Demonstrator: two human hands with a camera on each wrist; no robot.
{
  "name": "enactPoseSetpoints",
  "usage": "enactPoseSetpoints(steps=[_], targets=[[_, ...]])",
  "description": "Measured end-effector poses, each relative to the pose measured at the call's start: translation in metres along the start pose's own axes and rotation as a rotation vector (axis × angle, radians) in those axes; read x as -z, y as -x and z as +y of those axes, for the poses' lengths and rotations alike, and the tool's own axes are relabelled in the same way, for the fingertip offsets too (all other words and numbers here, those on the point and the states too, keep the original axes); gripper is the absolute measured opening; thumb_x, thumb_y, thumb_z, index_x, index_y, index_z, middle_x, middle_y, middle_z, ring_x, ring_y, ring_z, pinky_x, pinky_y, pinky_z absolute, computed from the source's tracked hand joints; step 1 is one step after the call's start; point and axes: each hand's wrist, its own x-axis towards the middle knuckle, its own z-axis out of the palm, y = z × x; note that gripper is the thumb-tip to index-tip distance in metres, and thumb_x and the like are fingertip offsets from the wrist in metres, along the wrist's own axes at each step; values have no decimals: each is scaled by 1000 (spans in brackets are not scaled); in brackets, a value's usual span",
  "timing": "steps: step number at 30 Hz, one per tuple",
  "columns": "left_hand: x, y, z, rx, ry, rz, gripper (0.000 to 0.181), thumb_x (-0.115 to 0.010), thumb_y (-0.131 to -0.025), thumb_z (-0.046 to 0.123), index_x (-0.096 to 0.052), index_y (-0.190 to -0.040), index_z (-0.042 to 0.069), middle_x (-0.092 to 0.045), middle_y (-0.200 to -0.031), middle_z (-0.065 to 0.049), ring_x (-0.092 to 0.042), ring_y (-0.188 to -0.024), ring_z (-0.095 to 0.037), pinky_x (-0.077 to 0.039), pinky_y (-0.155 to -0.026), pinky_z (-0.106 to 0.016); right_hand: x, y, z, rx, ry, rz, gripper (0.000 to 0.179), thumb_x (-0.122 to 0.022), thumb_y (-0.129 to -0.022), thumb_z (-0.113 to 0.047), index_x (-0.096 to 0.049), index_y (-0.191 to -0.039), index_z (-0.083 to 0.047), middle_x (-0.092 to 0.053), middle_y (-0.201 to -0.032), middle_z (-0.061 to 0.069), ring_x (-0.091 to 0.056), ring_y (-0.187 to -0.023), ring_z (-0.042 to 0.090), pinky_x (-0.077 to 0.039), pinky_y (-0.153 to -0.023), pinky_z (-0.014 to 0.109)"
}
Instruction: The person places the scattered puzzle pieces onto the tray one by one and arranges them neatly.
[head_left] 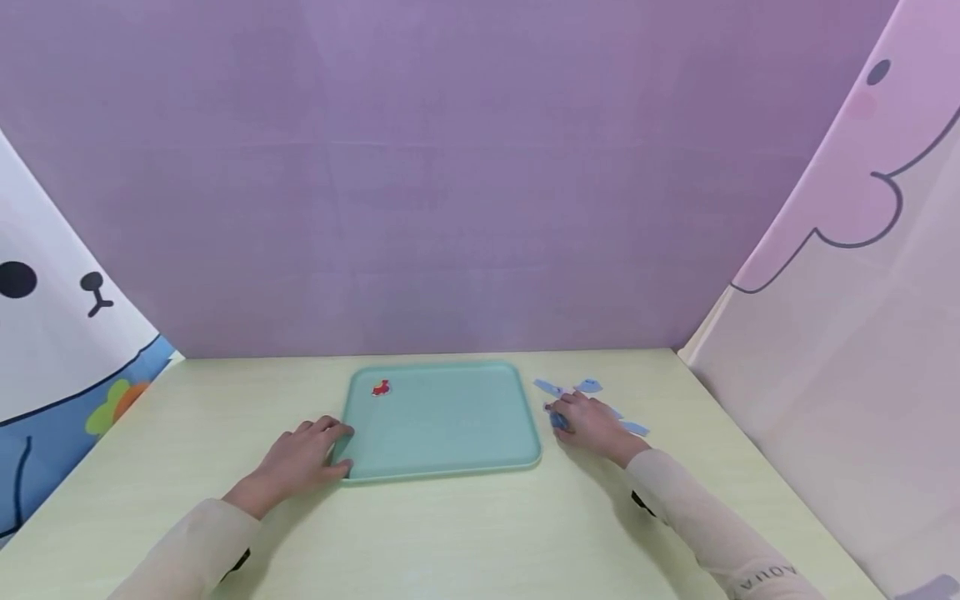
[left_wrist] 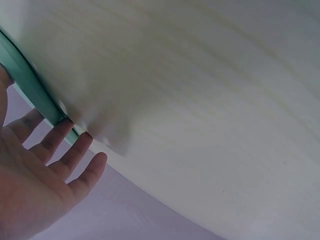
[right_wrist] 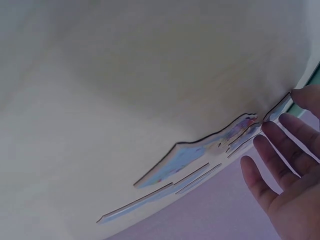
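Head view: the left hand, fingers loosely spread, touches the left rim of 1 tray; the right hand, fingers partly bent, pinches 1 blue piece just beyond the right rim. At least 3 other pieces lie around that hand. 1 red piece sits toward the tray's far left corner. The table runs on nearer the person.

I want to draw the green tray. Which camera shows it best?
The head view: nearly the whole green tray shows there, with the left hand covering a bit. The left wrist view shows just a strip of it by that hand, and the right wrist view only a sliver near the right hand.
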Motion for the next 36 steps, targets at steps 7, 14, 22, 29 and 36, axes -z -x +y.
enactPoseSetpoints(steps=[7,14,22,29,36], targets=[[0,0,0,-3,2,2,45,-69,-77,34,-61,-113,10,-57,-114,-12,-55,-95,-30,-47,-69,-48,-1,2,0,0,-17,28,22,-69,-77,-16,-65,-98,-11,-63,-94,3,-59,-89,25,-52,-74,42],[1,0,2,4,2,-8,45,-69,-76,34,-61,-113,9,-57,-114,-12,-55,-95,-31,-47,-69,-48,-2,3,0,8,-39,36,22,-70,-76,-9,-66,-97,-12,-63,-92,2,-59,-87,22,-53,-71,39],[1,0,1,2,3,-3,46,-70,-76,35,-61,-113,9,-57,-115,-13,-55,-96,-31,-47,-70,-49,-2,2,1,52,-51,67,24,-71,-73,-5,-66,-96,-10,-63,-91,3,-58,-85,22,-52,-74,39],[1,0,2,10,1,-16,47,-70,-76,35,-61,-114,9,-57,-114,-12,-55,-96,-31,-47,-71,-49,-2,1,0,65,-56,66,23,-70,-74,-6,-66,-96,-10,-63,-94,4,-59,-87,24,-51,-75,41],[1,0,2,15,-3,-17,47,-70,-76,35,-61,-114,9,-57,-114,-12,-55,-97,-30,-47,-71,-49,1,1,-1,83,-60,83,22,-69,-73,-4,-66,-95,-9,-63,-94,5,-60,-91,26,-45,-90,47]])
